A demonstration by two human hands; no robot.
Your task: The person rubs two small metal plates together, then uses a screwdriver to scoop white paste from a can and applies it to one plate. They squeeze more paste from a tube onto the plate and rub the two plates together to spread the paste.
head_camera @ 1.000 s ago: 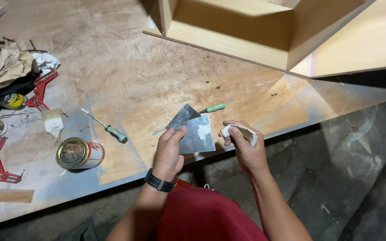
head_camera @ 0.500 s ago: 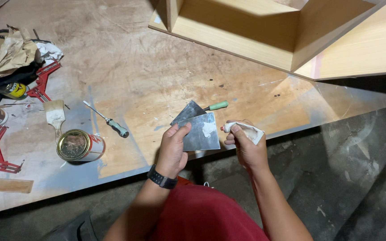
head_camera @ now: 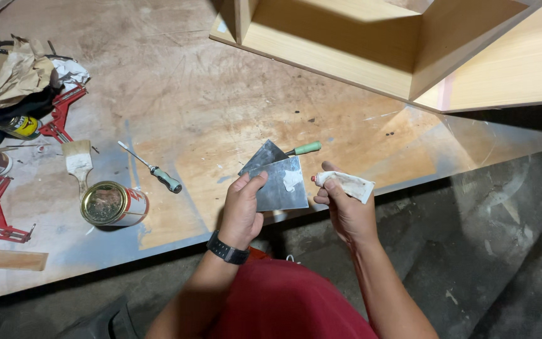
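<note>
The green-handled putty knife (head_camera: pixel 283 152) is mostly hidden behind the flat grey metal scraper blade (head_camera: pixel 280 184). My left hand (head_camera: pixel 241 210) pinches that blade's lower left corner, thumb on top, over the worn plywood workbench's (head_camera: pixel 177 94) near edge. My right hand (head_camera: pixel 345 210) is closed round a crumpled white filler tube (head_camera: pixel 346 184), nozzle just beside the blade's white dab. Bare bench lies beyond.

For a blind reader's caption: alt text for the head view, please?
Left hand holds a metal scraper bearing a white dab; right hand squeezes a crumpled tube beside it. On the plywood bench lie a screwdriver, can and brush.
</note>
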